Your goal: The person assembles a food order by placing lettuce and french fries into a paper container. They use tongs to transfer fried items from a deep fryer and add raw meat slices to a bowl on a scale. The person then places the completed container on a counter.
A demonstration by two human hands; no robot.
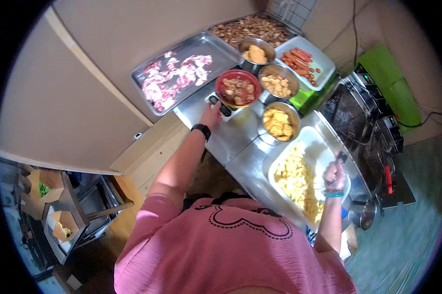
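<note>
My left hand (pixel 212 115), with a black watch at its wrist, reaches to the keypad of a kitchen scale (pixel 224 111). A fingertip touches the panel beside its dark display, and the hand holds nothing. On the scale rests a red bowl (pixel 239 88) of browned meat pieces. In a clear glove, my right hand (pixel 334 176) is closed around a utensil's black handle (pixel 342 157); the utensil's other end is hidden. This hand is over the right side of a white tub (pixel 306 142) whose left side is filled with pale yellow cut potatoes (pixel 296 177).
Steel bowls hold yellow slices (pixel 277 124), fried nuggets (pixel 276 85) and orange-brown pieces (pixel 254 55). Behind them lie a metal tray (pixel 216 51) with raw meat strips, another tray of browned pieces (pixel 250 30) and a white tub with sausages (pixel 297 61). Fryers (pixel 351 110) stand right.
</note>
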